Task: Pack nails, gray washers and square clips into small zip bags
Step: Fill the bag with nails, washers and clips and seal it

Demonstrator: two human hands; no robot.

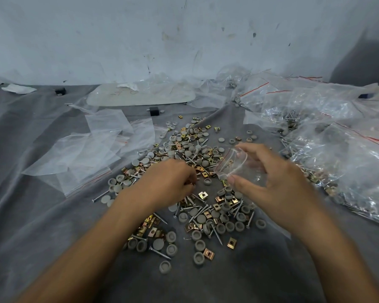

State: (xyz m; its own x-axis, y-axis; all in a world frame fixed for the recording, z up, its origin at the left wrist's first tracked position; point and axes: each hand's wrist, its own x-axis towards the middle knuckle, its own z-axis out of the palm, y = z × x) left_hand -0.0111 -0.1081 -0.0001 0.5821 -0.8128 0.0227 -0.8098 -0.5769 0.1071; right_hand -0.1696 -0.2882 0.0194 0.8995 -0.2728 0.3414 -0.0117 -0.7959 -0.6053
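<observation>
My right hand (pixel 271 178) grips 1 zip bag (pixel 236 167); left hand (pixel 171 182) curled, grasp unclear. Filled bags (pixel 341 154) at cloth's (pixel 42 215) right edge; big pile (pixel 206 215) unpacked.

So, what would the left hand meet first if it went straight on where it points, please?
Likely the round gray washer ahead of the left hand, before the small clear zip bag in the right hand; depth is unclear.

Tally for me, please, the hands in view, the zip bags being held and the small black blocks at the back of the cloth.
Hands: 2, left hand and right hand
Zip bags held: 1, the zip bag in the right hand
Black blocks: 2, one black block far left, one nearer the middle
Total: 5
</observation>
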